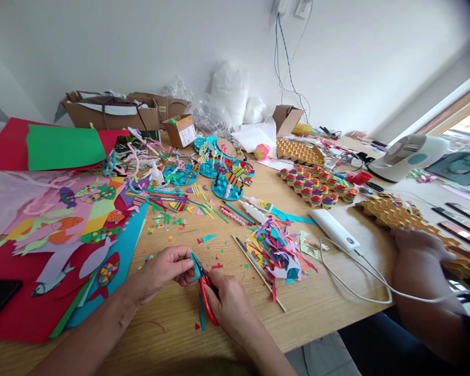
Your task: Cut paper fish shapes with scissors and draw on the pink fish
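In my right hand (232, 300) is a pair of red-handled scissors (206, 298), its blades pointing up and away from me toward my left fingertips. My left hand (166, 270) pinches a narrow blue paper strip (202, 315), which runs down past the scissors; part of it is hidden by the blades. Tiny coloured paper bits lie on the wooden table around both hands. To the right of the scissors rests a heap of multicoloured paper scraps (282, 245), with a thin wooden stick (260, 274) beside it.
On the left, paper fish (106, 270) lie on coloured sheets (19, 308). Decorated blue discs (227, 190) and glue bottles (254, 213) stand further back. A white power bank (334, 230) trails a cable. At right, a co-worker's arm (423, 277) reaches an egg tray (399, 214).
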Tool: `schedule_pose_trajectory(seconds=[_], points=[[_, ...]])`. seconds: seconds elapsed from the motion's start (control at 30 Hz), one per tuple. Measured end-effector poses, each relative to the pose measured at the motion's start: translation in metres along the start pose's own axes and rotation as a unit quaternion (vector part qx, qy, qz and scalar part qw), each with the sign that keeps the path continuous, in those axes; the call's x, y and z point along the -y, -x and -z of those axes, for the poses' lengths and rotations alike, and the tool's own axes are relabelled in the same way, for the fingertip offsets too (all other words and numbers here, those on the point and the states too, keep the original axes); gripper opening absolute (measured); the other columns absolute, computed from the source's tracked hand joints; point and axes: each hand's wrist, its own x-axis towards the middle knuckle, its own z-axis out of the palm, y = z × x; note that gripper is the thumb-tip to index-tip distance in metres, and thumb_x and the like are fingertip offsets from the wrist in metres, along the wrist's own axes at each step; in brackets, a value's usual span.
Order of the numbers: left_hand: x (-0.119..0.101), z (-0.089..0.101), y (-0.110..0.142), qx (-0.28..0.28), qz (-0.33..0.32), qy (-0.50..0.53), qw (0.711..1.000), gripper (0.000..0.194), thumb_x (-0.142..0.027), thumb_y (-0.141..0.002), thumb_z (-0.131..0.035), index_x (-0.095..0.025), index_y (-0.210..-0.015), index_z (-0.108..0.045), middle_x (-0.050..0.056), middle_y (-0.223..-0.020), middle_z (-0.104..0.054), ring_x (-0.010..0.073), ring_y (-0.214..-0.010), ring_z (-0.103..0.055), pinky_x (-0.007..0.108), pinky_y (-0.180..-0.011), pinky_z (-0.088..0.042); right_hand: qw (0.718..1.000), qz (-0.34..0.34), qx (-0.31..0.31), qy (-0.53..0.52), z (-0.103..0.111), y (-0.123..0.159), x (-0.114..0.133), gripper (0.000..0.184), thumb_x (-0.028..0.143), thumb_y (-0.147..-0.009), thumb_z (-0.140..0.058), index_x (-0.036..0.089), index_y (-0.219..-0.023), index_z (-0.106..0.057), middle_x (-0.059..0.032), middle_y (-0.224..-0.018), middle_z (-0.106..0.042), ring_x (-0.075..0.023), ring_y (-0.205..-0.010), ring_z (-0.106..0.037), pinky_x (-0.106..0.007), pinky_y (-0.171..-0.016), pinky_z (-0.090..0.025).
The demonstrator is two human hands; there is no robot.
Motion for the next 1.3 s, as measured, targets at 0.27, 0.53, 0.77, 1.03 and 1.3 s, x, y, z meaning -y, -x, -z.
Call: schedule_pose_trajectory(seconds=[0.27,0.53,0.77,1.03,1.3], points=[[0.005,0.002,-0.001,0.014,-0.004,0.004,1.0,0.031,-0.045,-0.071,-0.059,-0.014,-0.07,-0.056,-0.001,-0.065,-0.056,0.0105,-0.058,-0.05,0.024,-0.058,-0.04,1.0,-0.015,0.013,0.001,-0.001,0.0,0.001,0.022,0.027,-0.081,-0.043,0.017,-0.063,-0.049,-0.0025,-0.056,-0.055,-0.011,-0.05,-0.043,-0.021,-0.049,-0.027],[0.009,0.003,-0.001,-0.006,-0.013,0.047,0.999,0.024,-0.039,-0.073,-0.06,-0.015,-0.072,-0.059,-0.001,-0.065,-0.058,0.0113,-0.062,-0.052,0.023,-0.059,-0.04,0.984,-0.021,0.035,-0.172,0.003,-0.002,0.002,0.031,0.037,-0.083,-0.042,0.018,-0.058,-0.043,0.0018,-0.051,-0.048,-0.0089,-0.046,-0.04,-0.02,-0.045,-0.027],[0.016,-0.002,-0.006,-0.009,-0.017,0.167,0.986,0.011,-0.026,-0.075,-0.06,-0.016,-0.074,-0.06,0.002,-0.074,-0.064,0.0121,-0.067,-0.057,0.021,-0.056,-0.041,0.814,-0.097,0.155,-0.551,0.006,-0.001,0.0,0.05,0.062,-0.075,-0.048,0.016,-0.054,-0.047,0.006,-0.035,-0.043,-0.0047,-0.028,-0.031,-0.017,-0.03,-0.022],[0.028,-0.022,-0.007,-0.027,-0.035,0.301,0.953,0.004,-0.02,-0.074,-0.059,-0.016,-0.074,-0.06,0.001,-0.07,-0.065,0.0126,-0.063,-0.059,0.023,-0.057,-0.044,0.755,-0.111,0.177,-0.622,-0.001,-0.003,-0.002,0.048,0.056,-0.076,-0.054,0.011,-0.06,-0.058,0.0036,-0.038,-0.048,-0.0047,-0.027,-0.036,-0.016,-0.026,-0.024],[0.026,-0.03,0.001,-0.083,-0.012,0.382,0.92,0.02,-0.015,-0.067,-0.067,-0.016,-0.087,-0.062,0.002,-0.074,-0.067,0.0106,-0.061,-0.059,0.018,-0.053,-0.043,0.678,-0.059,0.247,-0.69,-0.012,-0.002,-0.008,0.048,0.054,-0.083,-0.046,0.01,-0.069,-0.059,0.0039,-0.039,-0.047,-0.0052,-0.03,-0.038,-0.016,-0.033,-0.029]])
